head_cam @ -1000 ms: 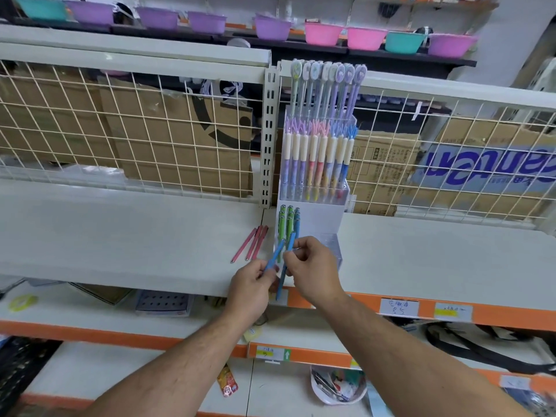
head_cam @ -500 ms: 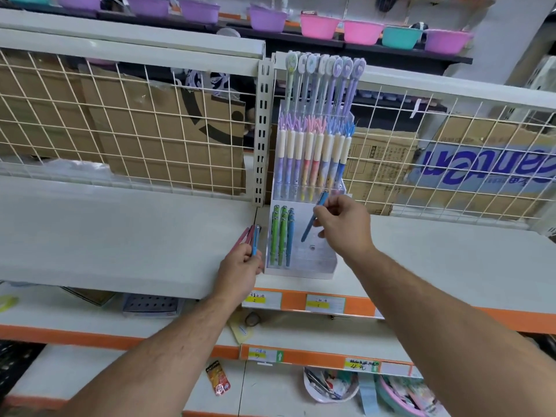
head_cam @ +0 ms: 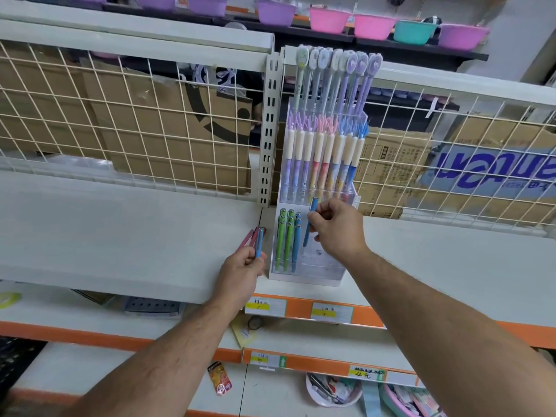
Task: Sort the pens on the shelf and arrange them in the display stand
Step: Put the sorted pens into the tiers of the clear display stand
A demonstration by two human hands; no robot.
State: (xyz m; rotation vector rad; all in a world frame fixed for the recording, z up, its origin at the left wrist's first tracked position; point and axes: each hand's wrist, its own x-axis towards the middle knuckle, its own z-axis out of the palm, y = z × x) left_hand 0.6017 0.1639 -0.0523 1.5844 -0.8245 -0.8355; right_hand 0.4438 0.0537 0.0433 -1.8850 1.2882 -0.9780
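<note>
Counts: display stand (head_cam: 307, 266) on the shelf (head_cam: 120, 236) held two green pens (head_cam: 284, 245) and one slotted blue pen (head_cam: 296, 245) in its lowest tier; more behind them could not be told. Middle tier: eight cream-grip pens (head_cam: 323, 152). Right hand (head_cam: 338, 231) pinched a blue pen (head_cam: 309, 227) between thumb and fingers (head_cam: 316, 219), tip down, just right of the slotted blue one. Left hand (head_cam: 240, 272) gripped a spare blue pen (head_cam: 259, 245) in curled fingers, touching the shelf beside the pink pens (head_cam: 249, 237), two visible. Against half a second earlier, the right hand's pen stood lower and more upright; the left hand was unchanged. Price tags (head_cam: 264, 307) on the orange edge carried handwriting too small to read.
</note>
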